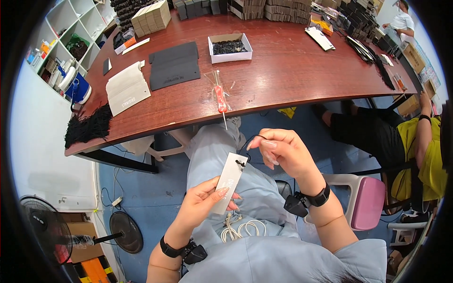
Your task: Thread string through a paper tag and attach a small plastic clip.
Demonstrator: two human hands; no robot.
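Note:
My left hand (pixel 207 198) grips a pale hang tag (pixel 231 181) by its lower part, thumb on the front face, above my lap. A black cord (pixel 241 163) is looped and knotted near the tag's top end. My right hand (pixel 278 151) pinches the cord's free end between thumb and fingertips, up and to the right of the tag. Beyond the hands, a red-handled awl (pixel 221 98) lies at the table edge, its metal tip jutting over. A bundle of black cords (pixel 89 125) hangs at the table's left corner.
On the red-brown table (pixel 278 61) lie a white box (pixel 231 55) of small black pieces, a dark tag stack (pixel 174 66) and a beige tag stack (pixel 127 89). More stacks line the back. A person in yellow (pixel 415 151) sits at right, near a pink-topped stool (pixel 368 203).

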